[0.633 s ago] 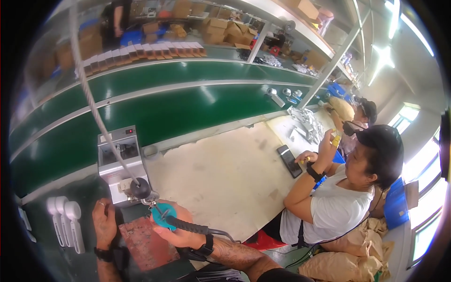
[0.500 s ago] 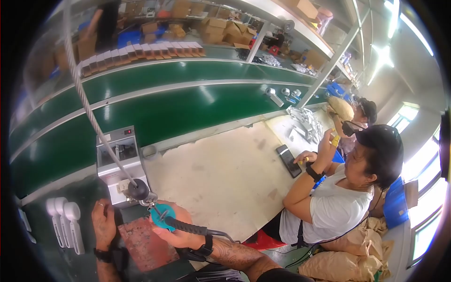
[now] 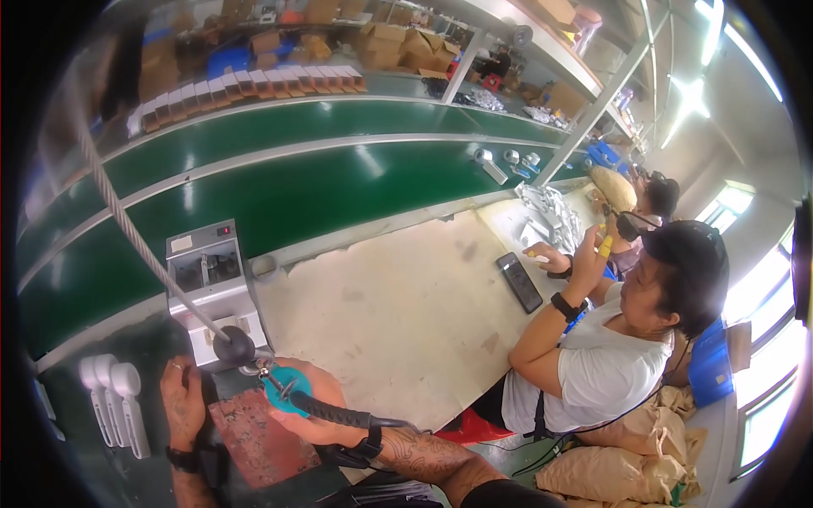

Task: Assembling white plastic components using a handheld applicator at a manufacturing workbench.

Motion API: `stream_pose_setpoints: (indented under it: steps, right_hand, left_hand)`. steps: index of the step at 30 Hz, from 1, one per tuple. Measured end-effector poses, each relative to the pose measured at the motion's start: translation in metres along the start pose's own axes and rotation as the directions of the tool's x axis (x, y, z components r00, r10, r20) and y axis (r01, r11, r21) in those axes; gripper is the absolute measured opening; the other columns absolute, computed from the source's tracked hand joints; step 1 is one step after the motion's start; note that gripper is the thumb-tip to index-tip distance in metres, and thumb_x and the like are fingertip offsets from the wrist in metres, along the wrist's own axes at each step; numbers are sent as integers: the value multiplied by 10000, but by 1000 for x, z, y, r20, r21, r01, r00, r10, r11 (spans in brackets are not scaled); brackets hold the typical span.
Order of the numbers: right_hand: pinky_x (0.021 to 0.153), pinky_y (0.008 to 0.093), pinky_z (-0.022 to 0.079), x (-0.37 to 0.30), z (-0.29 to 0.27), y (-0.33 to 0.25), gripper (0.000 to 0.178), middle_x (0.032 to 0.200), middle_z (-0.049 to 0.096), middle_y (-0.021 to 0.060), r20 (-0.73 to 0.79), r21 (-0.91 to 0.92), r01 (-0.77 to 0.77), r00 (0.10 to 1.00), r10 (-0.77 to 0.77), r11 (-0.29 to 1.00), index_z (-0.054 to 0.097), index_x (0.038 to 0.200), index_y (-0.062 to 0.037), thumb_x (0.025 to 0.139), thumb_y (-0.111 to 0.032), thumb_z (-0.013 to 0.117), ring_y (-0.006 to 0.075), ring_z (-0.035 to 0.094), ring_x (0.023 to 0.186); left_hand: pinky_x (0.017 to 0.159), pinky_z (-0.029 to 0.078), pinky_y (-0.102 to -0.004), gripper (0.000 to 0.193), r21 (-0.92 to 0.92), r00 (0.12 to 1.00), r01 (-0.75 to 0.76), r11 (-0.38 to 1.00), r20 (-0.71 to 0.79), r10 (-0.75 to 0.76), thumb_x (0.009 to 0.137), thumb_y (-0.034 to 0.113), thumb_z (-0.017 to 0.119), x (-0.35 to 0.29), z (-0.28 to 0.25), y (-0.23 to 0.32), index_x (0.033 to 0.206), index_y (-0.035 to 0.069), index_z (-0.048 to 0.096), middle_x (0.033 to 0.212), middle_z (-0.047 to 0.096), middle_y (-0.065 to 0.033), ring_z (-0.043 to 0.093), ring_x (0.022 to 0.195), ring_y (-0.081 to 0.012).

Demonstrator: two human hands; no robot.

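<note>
My right hand [image 3: 326,420] is wrapped round a teal electric screwdriver [image 3: 283,391] with a thick black cord. It hangs from a twisted steel cable [image 3: 127,207] through a dark ball and metal clip. A worn reddish mat [image 3: 267,440] lies under and beside that hand; the tool's tip is hidden. To the left, my left hand [image 3: 181,405] rests by the front corner of a silver box-shaped machine [image 3: 210,296], fingers slightly bent and apart, with nothing visible in them. Three pale grey pieces [image 3: 124,406] with round heads and long handles lie left of it.
A phone [image 3: 519,283] lies on the pale table cover [image 3: 381,313], near a seated co-worker [image 3: 593,347] on the right. Silver parts [image 3: 550,216] are heaped beyond. A green conveyor belt [image 3: 339,186] runs behind; a row of small boxes [image 3: 254,85] stands past it.
The co-worker's hand has lifted off the phone. My view has shifted slightly; my hands keep nearly the same place by the machine, the screwdriver still held.
</note>
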State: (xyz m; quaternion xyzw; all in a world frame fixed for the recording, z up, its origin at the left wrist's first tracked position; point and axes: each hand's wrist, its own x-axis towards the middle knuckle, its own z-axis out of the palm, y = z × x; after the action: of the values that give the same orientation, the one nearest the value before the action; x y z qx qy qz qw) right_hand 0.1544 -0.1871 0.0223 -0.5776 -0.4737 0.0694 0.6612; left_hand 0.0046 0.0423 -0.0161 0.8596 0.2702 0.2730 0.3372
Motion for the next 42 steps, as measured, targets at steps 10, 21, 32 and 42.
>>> stream_pose_setpoints:
  steps: [10,21,32,42]
  right_hand:
    - [889,433,548,3,-2,-3,615,1104,722,159,-3,-54,-7,1000,7,998,545,1371,31,888,-268,780,346,716,979]
    - [898,393,550,5,-5,-2,550,1127,723,153,70,-81,-16,997,22,997,574,1359,22,913,-230,775,283,710,1029]
    - [789,316,531,-13,-6,18,598,1128,692,119,70,73,-45,997,40,996,502,1406,64,963,-254,747,149,662,916]
    - [671,275,472,-10,3,19,801,928,685,96,-187,58,-78,979,87,995,466,1384,43,947,-592,685,146,585,772]
  left_hand:
    - [828,479,-447,135,-2,1000,5,1000,4,-5,971,52,567,0,-1,8,1063,-29,624,965,641,-210,626,908,-410]
    - [728,477,-410,78,28,998,-49,998,-37,50,938,33,597,1,-2,4,989,-7,640,879,604,-174,601,790,-340]
    - [766,523,-425,91,15,987,-123,992,-99,124,929,17,622,-2,-4,8,992,-11,681,907,657,-194,657,845,-384]
    - [842,553,-431,119,-57,975,-202,978,-107,196,937,44,614,4,2,-1,1021,54,698,991,719,-120,676,931,-344]
